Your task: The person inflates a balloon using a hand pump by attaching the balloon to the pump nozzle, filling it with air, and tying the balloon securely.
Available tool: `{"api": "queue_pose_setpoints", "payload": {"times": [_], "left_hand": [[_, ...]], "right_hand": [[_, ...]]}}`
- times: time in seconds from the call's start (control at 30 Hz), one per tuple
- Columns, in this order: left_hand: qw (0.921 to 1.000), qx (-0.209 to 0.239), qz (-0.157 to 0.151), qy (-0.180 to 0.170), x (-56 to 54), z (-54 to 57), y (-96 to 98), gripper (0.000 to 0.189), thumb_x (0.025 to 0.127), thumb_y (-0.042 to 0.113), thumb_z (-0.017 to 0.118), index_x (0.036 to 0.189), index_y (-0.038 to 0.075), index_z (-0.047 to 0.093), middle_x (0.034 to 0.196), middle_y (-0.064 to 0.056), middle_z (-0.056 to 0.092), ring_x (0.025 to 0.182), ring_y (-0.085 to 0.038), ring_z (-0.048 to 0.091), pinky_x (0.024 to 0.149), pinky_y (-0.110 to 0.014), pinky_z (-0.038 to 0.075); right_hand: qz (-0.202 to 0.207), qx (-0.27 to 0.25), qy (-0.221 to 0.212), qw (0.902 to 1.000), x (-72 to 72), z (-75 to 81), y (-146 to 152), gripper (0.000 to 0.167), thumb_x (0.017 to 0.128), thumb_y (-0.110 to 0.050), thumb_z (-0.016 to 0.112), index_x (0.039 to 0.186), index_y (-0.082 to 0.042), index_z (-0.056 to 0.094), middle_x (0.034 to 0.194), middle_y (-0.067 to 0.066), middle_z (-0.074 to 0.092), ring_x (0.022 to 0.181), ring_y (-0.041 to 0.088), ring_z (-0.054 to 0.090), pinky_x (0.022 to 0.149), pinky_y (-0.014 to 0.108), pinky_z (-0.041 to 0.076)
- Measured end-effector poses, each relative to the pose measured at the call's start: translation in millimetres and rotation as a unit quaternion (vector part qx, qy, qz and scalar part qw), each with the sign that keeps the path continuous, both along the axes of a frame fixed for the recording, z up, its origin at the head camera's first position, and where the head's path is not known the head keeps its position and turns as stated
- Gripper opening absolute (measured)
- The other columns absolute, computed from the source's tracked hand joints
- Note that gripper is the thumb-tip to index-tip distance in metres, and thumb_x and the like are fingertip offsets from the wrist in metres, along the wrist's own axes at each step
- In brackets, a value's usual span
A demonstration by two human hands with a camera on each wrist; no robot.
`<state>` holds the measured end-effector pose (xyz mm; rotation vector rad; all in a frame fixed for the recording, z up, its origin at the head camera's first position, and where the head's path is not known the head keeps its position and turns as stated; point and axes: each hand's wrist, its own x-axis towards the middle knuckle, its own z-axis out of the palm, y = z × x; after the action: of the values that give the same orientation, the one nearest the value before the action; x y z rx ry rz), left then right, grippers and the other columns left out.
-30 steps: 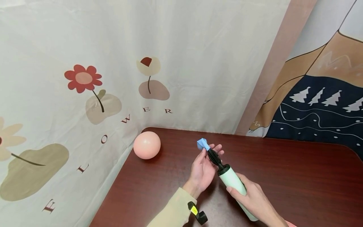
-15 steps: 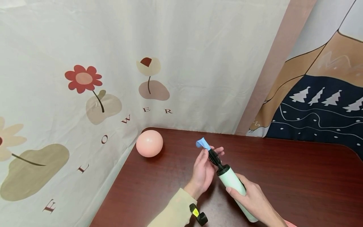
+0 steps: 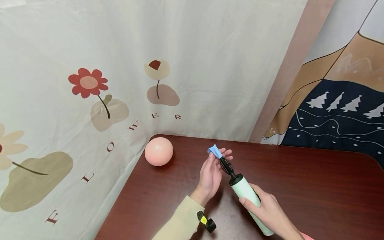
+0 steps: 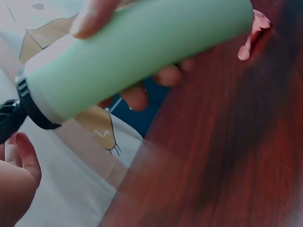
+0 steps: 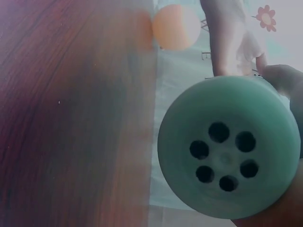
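Observation:
A pale green hand balloon pump [image 3: 246, 193] with a black ribbed nozzle [image 3: 227, 166] slants above the table. My right hand [image 3: 271, 206] grips its body, thumb on the near side. On the nozzle's tip sits a limp blue balloon [image 3: 214, 151], and my left hand [image 3: 211, 176] pinches its neck there between thumb and fingers, the other fingers spread behind. The left wrist view shows the pump body [image 4: 137, 56] close up, with the balloon out of frame. In the right wrist view, the pump's end [image 5: 227, 156] has several round holes.
An inflated pink balloon [image 3: 159, 151] rests at the far left corner of the dark red table [image 3: 324, 186]. A flat pink balloon [image 4: 244, 52] lies beyond the pump in the left wrist view. Printed curtains [image 3: 216, 66] hang behind the table.
The pink balloon has shifted a little to the right. My left hand has moved slightly left and up along the blue balloon's neck. My right hand and the pump have barely moved.

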<state>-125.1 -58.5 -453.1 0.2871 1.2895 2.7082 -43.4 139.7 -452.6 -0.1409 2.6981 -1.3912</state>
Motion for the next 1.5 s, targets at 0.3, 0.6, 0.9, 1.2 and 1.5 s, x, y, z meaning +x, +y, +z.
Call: {"api": "queue_pose_setpoints", "payload": {"times": [0.3,0.6,0.9,1.2,1.5], "left_hand": [[0.9989,-0.025,0.030,-0.026,1.3,-0.6,3.3,0.022,0.112,0.025,0.048,0.113,0.009,0.063,0.113,-0.007,0.073,0.118,-0.028,0.066,0.112,-0.041,0.043],[0.9996,-0.010,-0.022,0.015,5.0,-0.8,8.2,0.024,0.114,0.037,0.034,0.110,0.016,0.047,0.114,-0.003,0.073,0.113,-0.023,0.069,0.097,-0.037,0.052],[0.9960,0.010,0.077,-0.043,7.4,0.8,24.9,0.025,0.114,0.036,0.038,0.104,0.014,0.046,0.086,-0.001,0.056,0.069,-0.011,0.056,0.066,-0.024,0.051],[0.9789,0.005,0.196,-0.057,-7.6,5.9,14.8,0.027,0.115,0.026,0.034,0.094,0.012,0.045,0.076,0.000,0.049,0.057,-0.007,0.044,0.052,-0.016,0.039],[0.9596,0.022,0.265,-0.093,-30.2,11.7,-17.9,0.024,0.115,0.021,0.032,0.095,0.011,0.041,0.074,-0.001,0.047,0.056,-0.009,0.043,0.051,-0.018,0.038]], "right_hand": [[0.003,-0.002,0.003,1.0000,0.3,-1.4,-1.6,0.058,0.090,-0.040,0.080,0.136,-0.009,0.064,0.109,0.003,0.072,0.081,0.012,0.061,0.067,0.029,0.050],[0.018,-0.014,0.032,0.9992,0.8,-2.8,-4.5,0.055,0.092,-0.037,0.079,0.136,-0.007,0.063,0.110,0.002,0.072,0.083,0.011,0.063,0.068,0.028,0.051],[0.035,-0.018,0.068,0.9969,2.2,-9.7,-10.0,0.050,0.094,-0.033,0.077,0.135,-0.009,0.063,0.107,-0.001,0.071,0.082,0.008,0.062,0.068,0.027,0.052],[0.054,0.018,-0.020,0.9982,1.6,-13.1,-12.9,0.064,0.085,-0.042,0.083,0.136,-0.013,0.057,0.100,-0.003,0.065,0.081,0.010,0.059,0.067,0.028,0.048],[0.059,0.073,-0.041,0.9948,5.6,-7.1,-9.5,0.058,0.085,-0.047,0.082,0.129,-0.015,0.061,0.094,-0.006,0.063,0.077,0.008,0.056,0.067,0.029,0.047]]}}
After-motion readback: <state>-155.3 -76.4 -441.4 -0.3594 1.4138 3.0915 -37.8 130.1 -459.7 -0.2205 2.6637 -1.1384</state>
